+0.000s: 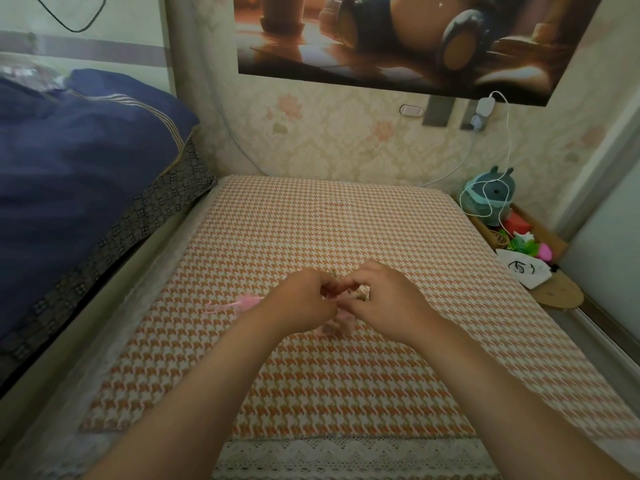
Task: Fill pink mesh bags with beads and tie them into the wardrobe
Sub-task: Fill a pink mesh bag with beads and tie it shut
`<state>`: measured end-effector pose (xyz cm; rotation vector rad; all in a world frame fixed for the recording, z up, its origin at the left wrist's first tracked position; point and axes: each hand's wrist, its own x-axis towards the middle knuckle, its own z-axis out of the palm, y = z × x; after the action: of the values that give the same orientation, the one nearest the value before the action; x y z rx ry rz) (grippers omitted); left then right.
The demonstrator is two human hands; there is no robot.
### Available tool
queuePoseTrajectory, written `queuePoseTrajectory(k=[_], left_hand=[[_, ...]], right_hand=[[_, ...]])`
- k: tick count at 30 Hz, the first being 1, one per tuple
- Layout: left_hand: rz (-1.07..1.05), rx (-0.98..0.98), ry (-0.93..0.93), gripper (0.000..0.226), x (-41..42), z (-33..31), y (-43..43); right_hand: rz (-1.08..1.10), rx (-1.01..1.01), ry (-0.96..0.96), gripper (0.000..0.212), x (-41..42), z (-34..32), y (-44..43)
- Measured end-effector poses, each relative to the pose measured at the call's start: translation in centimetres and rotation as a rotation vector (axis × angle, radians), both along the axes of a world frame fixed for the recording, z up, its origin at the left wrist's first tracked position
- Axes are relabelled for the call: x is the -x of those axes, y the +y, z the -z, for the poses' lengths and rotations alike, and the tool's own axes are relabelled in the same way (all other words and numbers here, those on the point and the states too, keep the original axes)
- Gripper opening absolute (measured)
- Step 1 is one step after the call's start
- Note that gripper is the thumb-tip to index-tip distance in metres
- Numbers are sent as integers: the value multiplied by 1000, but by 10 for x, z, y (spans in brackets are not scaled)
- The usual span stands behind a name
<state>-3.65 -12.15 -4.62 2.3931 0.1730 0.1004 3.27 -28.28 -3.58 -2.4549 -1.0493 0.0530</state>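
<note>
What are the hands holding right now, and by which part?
The left hand and right hand both pinch the pink mesh bag at its upper edge; its body shows below the fingers. Blur hides the exact grip.

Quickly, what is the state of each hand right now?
Left hand: fingers curled, pinching the pink mesh bag.
Right hand: fingers curled, pinching the same bag.

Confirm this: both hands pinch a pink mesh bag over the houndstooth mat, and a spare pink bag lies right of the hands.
One slip: the head view shows the spare pink bag lying left of the hands, not right. The left hand and right hand do pinch the pink mesh bag over the houndstooth mat.
</note>
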Motion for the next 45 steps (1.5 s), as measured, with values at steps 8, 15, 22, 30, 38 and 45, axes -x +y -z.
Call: queuePoseTrajectory(k=[8, 15, 22, 30, 38, 45], left_hand=[[15, 77, -57, 16, -8, -1, 17], [-181, -113, -35, 23, -20, 28, 47], [-72, -202, 50, 13, -29, 48, 31], [-136, -221, 21, 10, -32, 45, 27], [-118, 69, -265, 4, -19, 1, 0], [-54, -112, -196, 8, -16, 10, -10]], right_hand=[[45, 80, 10, 24, -4, 7, 3], [72, 42, 68, 26, -6, 6, 1], [51, 25, 88, 26, -13, 14, 1], [50, -12, 138, 25, -14, 16, -1], [51, -22, 154, 28, -14, 10, -3], [61, -20, 184, 24, -13, 8, -9]])
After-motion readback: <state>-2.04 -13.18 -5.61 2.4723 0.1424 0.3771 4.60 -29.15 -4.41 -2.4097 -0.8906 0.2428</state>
